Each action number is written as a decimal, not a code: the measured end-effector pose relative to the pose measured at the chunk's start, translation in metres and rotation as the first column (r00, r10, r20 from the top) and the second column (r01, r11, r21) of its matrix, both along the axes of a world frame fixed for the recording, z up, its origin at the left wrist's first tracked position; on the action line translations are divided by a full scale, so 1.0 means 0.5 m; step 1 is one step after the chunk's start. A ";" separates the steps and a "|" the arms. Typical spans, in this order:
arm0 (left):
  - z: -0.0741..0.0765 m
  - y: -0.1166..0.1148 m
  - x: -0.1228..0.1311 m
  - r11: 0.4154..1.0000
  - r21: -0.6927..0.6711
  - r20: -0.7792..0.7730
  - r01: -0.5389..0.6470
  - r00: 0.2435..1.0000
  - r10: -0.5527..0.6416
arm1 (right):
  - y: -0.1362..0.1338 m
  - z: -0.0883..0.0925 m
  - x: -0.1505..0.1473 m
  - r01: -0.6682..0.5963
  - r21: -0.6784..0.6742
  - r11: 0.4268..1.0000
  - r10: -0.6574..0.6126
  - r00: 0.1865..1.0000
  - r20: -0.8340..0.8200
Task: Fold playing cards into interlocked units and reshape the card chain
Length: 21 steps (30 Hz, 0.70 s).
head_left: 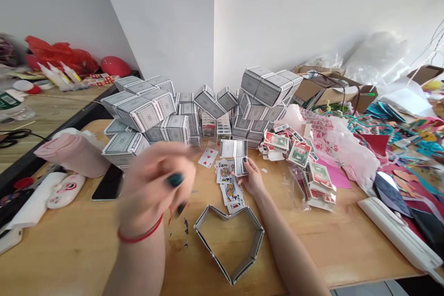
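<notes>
My left hand [156, 189] is raised close to the camera and smeared by motion; its fingers curl loosely, and whether it holds anything is unclear. A red string sits on that wrist. My right hand [250, 173] reaches forward over the table and pinches a folded piece of playing cards [234, 150] at the far end of a loose pile of face-up cards [229, 187]. A heart-shaped frame made of folded cards [229, 245] lies on the wooden table [86, 245] just in front of the pile. A single heart card [208, 157] lies to the left of the pile.
Stacks of cubes built from card backs [145, 111] crowd the back of the table against the wall. Card packs [298, 152] and a pink plastic bag [340, 143] lie right. A phone [109, 182], a pink roll [72, 152] and white items sit left.
</notes>
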<state>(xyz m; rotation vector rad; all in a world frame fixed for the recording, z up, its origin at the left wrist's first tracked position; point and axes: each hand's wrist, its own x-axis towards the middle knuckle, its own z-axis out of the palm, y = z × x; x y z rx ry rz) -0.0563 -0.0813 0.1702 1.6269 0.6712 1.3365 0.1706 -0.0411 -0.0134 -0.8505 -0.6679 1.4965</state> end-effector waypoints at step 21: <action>-0.285 0.140 0.083 0.705 -0.666 0.323 0.245 0.946 -0.024 | 0.000 -0.005 0.013 0.017 0.233 0.972 -0.205 0.536 0.819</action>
